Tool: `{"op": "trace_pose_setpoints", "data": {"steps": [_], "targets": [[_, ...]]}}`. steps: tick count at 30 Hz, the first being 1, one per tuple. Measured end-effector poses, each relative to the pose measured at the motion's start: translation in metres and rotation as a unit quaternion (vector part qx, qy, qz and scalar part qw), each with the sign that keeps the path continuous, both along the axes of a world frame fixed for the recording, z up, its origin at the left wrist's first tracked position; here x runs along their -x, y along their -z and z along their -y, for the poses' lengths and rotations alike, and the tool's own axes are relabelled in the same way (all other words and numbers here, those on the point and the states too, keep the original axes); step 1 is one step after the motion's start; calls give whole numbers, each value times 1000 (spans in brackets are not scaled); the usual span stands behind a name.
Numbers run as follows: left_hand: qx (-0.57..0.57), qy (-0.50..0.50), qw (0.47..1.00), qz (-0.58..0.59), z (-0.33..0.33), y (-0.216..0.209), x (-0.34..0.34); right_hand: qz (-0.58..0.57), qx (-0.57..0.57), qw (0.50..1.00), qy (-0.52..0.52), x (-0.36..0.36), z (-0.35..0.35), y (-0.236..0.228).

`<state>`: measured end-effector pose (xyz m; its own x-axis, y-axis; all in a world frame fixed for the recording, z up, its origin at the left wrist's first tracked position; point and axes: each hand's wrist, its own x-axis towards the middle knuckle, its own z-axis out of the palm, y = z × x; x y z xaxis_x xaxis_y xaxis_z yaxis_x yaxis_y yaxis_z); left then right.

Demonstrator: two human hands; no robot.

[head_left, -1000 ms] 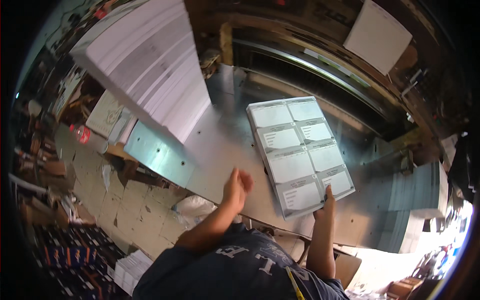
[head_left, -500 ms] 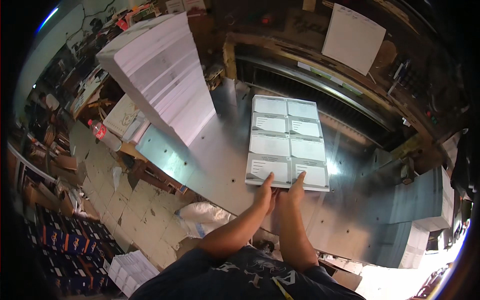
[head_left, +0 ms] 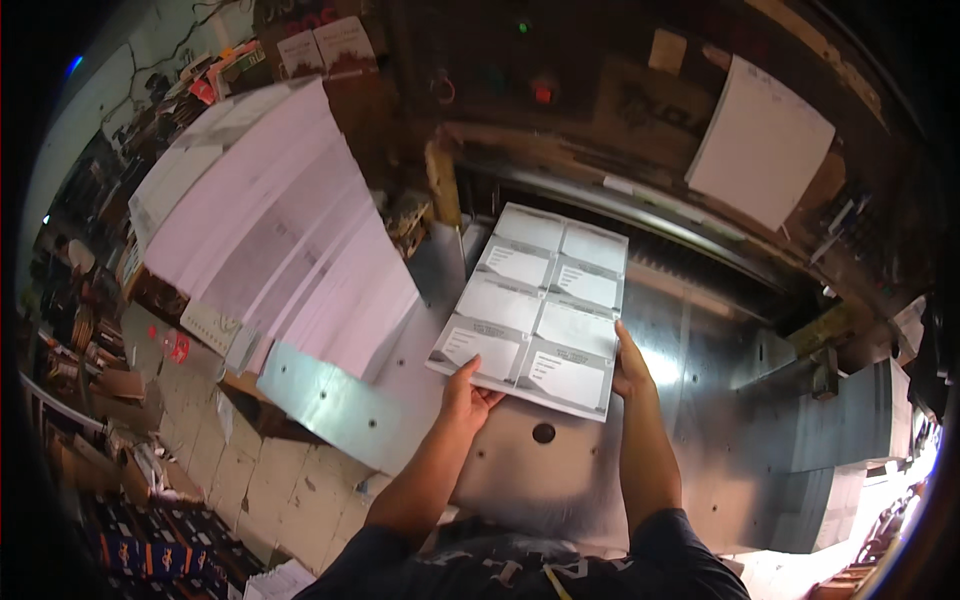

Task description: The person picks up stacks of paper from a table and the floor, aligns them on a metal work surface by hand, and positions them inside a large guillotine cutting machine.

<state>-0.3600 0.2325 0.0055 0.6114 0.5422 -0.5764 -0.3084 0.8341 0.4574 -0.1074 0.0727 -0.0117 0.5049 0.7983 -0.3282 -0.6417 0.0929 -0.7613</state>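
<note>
A stack of printed sheets point(head_left: 535, 305), with rows of grey-and-white label-like panels, lies slantwise over the metal table point(head_left: 430, 420). My left hand point(head_left: 468, 398) grips its near left corner, thumb on top and fingers underneath. Along the right edge my right hand point(head_left: 630, 368) is closed on the sheets, its thumb up against the side; some of its fingers are hidden. The far end of the stack reaches toward the dark slot of a machine point(head_left: 700, 235).
A tall paper stack point(head_left: 290, 230) stands left of the sheets. More paper stacks point(head_left: 850, 420) sit at the right end of the table. A white sheet point(head_left: 760, 145) hangs on the machine's front. Dark boxes point(head_left: 150, 545) are on the floor at lower left.
My hands have moved apart, the left to the near left corner and the right up along the right edge. The sheets have turned clockwise. The view has shifted too.
</note>
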Motion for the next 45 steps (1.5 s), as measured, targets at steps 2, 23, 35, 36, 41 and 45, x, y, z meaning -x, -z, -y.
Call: {"op": "trace_pose_setpoints", "data": {"steps": [2, 23, 35, 36, 41, 45], "targets": [[1, 5, 1000, -21, -26, -8, -15, 31, 55, 998, 5, -33, -34, -8], [3, -84, 995, -52, -21, -32, -57, 297, 342, 883, -124, -139, -87, -56], [-44, -54, 997, -43, 14, -53, -85, 227, 218, 949, -26, -141, -80, -53], [-33, -44, 998, -35, 11, -54, -85, 199, 81, 974, -77, -156, -66, -48], [-4, -63, 996, -70, 3, -58, -86, 100, 107, 987, -73, -173, -53, -22], [-6, -81, 993, -83, 8, -63, -87, 70, 81, 994, 22, -149, -37, -18]]}}
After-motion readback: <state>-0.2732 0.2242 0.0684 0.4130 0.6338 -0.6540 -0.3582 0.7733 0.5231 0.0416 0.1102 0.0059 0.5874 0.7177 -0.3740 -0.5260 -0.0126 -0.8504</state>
